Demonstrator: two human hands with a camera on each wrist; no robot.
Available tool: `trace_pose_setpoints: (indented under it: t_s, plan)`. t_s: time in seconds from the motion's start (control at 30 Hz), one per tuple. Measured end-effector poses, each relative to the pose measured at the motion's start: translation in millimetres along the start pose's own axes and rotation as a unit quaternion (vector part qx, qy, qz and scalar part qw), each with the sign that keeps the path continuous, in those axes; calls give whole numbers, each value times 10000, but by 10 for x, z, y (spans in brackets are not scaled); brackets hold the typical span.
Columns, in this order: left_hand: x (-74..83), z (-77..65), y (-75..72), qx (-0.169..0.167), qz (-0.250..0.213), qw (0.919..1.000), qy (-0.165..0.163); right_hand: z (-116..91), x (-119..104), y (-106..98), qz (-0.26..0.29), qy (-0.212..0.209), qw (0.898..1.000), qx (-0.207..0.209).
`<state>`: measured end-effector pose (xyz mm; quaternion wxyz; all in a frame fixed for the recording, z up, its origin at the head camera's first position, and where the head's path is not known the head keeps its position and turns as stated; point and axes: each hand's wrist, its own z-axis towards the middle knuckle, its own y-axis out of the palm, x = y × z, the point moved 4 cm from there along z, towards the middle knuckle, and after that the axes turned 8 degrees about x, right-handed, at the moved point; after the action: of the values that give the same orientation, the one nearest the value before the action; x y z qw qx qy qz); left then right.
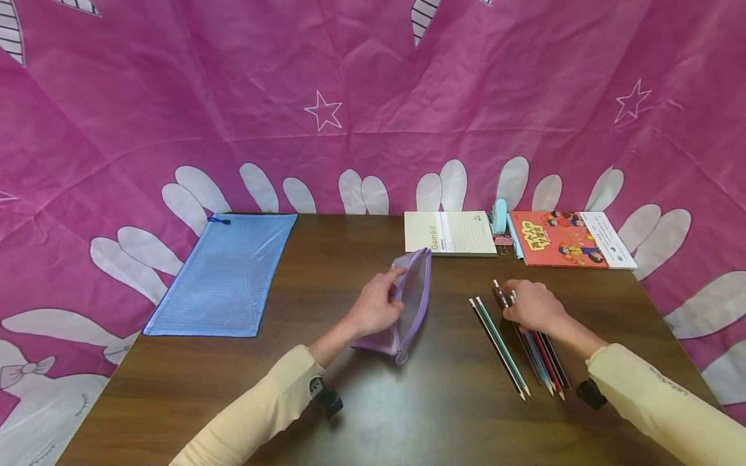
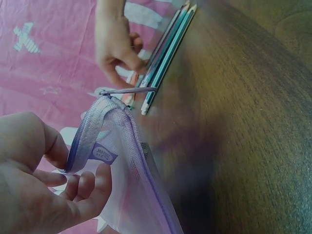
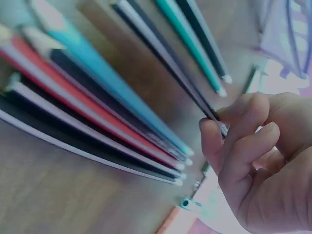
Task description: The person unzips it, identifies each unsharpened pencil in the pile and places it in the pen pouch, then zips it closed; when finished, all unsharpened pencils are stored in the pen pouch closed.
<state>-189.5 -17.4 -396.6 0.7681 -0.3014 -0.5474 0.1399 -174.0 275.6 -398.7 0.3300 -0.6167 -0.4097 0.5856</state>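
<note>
My left hand grips one edge of a purple mesh zip pouch, whose mouth gapes. In the left wrist view, thumb and fingers take the pouch's zip edge beside a small purple label. My right hand pinches a dark pencil with a pale stripe near its far end, over a pile of pencils. Red, blue and black pencils lie side by side there. Between pouch and pile lie a green pencil and a black pencil.
A blue mesh zip folder lies flat on the left of the brown table. At the back are a cream notebook, a light-blue stapler-like object and an orange picture book. A pink cloth hangs behind.
</note>
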Motion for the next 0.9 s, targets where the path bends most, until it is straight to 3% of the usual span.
trace_pose_setpoints:
  t_s: [0.17,0.3,0.67,0.8,0.9]
  plan:
    - [12,0,-40,-33,9,10000,-57,84,-127,-192,594,-30,9979,244]
    - [8,1,-101,42,26,9998,-179,177,-343,-271,1381,131,9896,375]
    - [43,26,-93,214,-70,9997,-41,348,-934,-146,3158,551,9451,639]
    - [60,29,-83,302,-70,9995,-36,409,-1104,-59,3604,502,9284,755]
    - [68,48,-81,424,-50,9991,23,449,-1215,5,3761,479,9214,855]
